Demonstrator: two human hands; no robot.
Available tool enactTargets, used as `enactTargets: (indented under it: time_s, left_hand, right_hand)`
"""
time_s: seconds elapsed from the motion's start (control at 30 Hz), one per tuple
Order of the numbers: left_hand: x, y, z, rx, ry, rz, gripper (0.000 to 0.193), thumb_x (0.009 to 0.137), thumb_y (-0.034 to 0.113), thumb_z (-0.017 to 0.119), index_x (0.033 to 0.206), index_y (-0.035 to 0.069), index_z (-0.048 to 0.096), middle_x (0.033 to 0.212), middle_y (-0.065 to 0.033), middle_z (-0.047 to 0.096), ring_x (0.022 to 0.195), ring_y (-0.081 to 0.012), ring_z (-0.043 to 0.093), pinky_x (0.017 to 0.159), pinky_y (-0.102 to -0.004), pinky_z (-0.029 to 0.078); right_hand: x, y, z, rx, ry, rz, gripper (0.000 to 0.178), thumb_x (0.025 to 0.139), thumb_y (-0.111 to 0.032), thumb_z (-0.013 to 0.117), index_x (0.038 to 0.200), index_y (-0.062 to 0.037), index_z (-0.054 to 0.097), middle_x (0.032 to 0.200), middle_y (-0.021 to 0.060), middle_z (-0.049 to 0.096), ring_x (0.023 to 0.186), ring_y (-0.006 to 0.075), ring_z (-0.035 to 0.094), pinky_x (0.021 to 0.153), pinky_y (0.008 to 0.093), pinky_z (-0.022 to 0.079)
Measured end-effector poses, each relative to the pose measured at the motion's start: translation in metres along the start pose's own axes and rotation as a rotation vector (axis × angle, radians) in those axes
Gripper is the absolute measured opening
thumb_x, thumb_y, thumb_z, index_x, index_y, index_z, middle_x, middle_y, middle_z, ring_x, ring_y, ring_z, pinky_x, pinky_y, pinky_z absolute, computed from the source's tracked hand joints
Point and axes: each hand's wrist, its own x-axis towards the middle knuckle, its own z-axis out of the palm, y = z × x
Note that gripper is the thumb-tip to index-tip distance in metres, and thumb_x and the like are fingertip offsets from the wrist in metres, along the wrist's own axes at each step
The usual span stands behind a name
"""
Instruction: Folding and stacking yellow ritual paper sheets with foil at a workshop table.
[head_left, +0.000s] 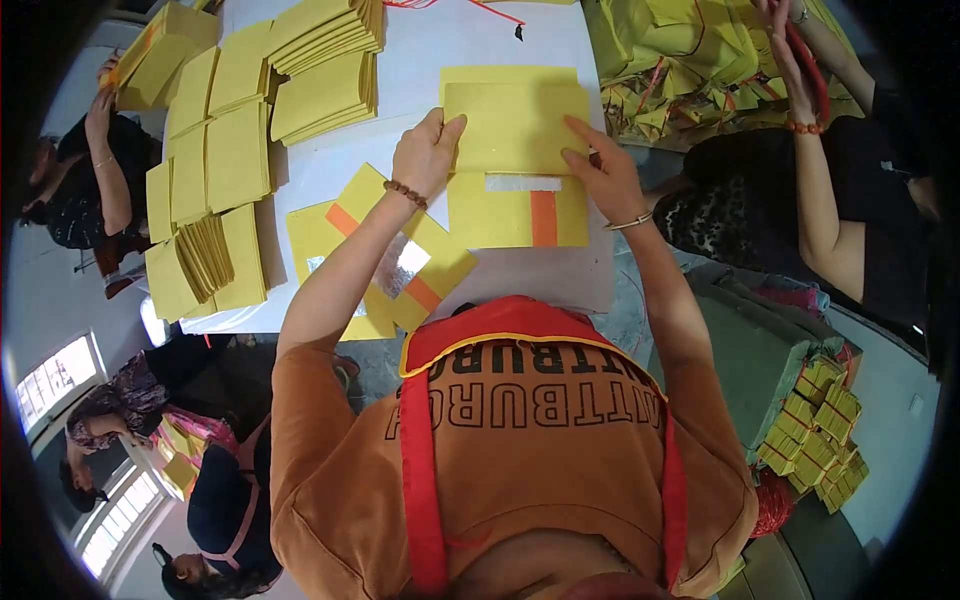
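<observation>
A yellow paper sheet [515, 125] lies between my hands on the white table. My left hand [425, 155] is closed at its left edge, thumb uppermost. On the opposite edge, my right hand [607, 178] has its thumb and a bent finger on the paper; its other fingers are partly hidden. Just below, a yellow piece with an orange strip [543, 218] and a silver patch [523, 183] is in view. Under my left forearm, more yellow pieces [345, 215] with orange strips and shiny silver patches lie askew.
Stacks of folded yellow paper [238, 155] fill the table's left side. A heap of yellow bundles [690, 60] lies at the far right. People work on both sides; one at the left holds a yellow stack [165, 55]. Tied yellow bundles [815, 425] sit at the lower right.
</observation>
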Motion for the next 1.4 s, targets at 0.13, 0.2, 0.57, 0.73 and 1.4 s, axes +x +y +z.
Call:
enactTargets:
  time_s: [0.13,0.2,0.57,0.73,1.4]
  left_hand:
    - [0.01,0.0,0.002,0.044,0.0,0.001,0.04,0.089,0.039,0.044,0.074,0.002,0.048,0.059,-0.017,0.056,0.059,-0.0363,0.056,0.053,-0.0435,0.04]
    - [0.011,0.0,0.003,0.043,0.001,-0.026,0.041,0.088,0.04,0.044,0.075,0.002,0.048,0.059,-0.017,0.056,0.06,-0.0366,0.056,0.053,-0.0437,0.04]
    - [0.016,0.0,0.003,0.052,0.008,-0.055,0.04,0.087,0.042,0.045,0.08,0.002,0.05,0.065,-0.0164,0.058,0.064,-0.0356,0.057,0.057,-0.0437,0.042]
    - [0.013,0.006,-0.001,0.021,0.025,-0.13,0.037,0.083,0.037,0.055,0.1,0.005,0.05,0.064,-0.0112,0.06,0.066,-0.0312,0.059,0.063,-0.0445,0.042]
    - [0.01,0.032,0.027,0.794,-0.117,0.695,0.054,0.081,0.047,0.047,0.129,0.023,0.041,0.139,-0.0095,0.029,0.13,-0.0304,0.02,0.103,-0.0537,0.013]
  right_hand:
    - [0.006,0.003,0.007,-0.083,0.085,0.052,0.037,0.082,-0.012,0.06,0.119,-0.0118,0.055,0.084,-0.0016,0.057,0.059,0.0038,0.042,0.054,0.0183,0.038]
    - [0.008,0.003,0.011,-0.151,0.167,0.012,0.034,0.082,-0.012,0.06,0.116,-0.0116,0.057,0.078,-0.0009,0.055,0.057,0.005,0.039,0.053,0.0203,0.036]
    - [0.019,0.007,0.022,-0.222,0.281,0.04,0.031,0.078,-0.017,0.059,0.108,-0.0114,0.06,0.082,0.0119,0.058,0.069,0.0264,0.056,0.065,0.0352,0.044]
    - [0.021,0.008,0.021,-0.217,0.29,0.069,0.03,0.078,-0.02,0.058,0.107,-0.012,0.061,0.09,0.0138,0.061,0.077,0.0295,0.058,0.071,0.0356,0.045]
    - [0.024,-0.041,0.025,-0.962,-0.138,-0.523,0.054,0.08,-0.037,0.055,0.127,-0.0136,0.041,0.136,0.0123,0.032,0.126,0.0308,0.029,0.1,0.0467,0.025]
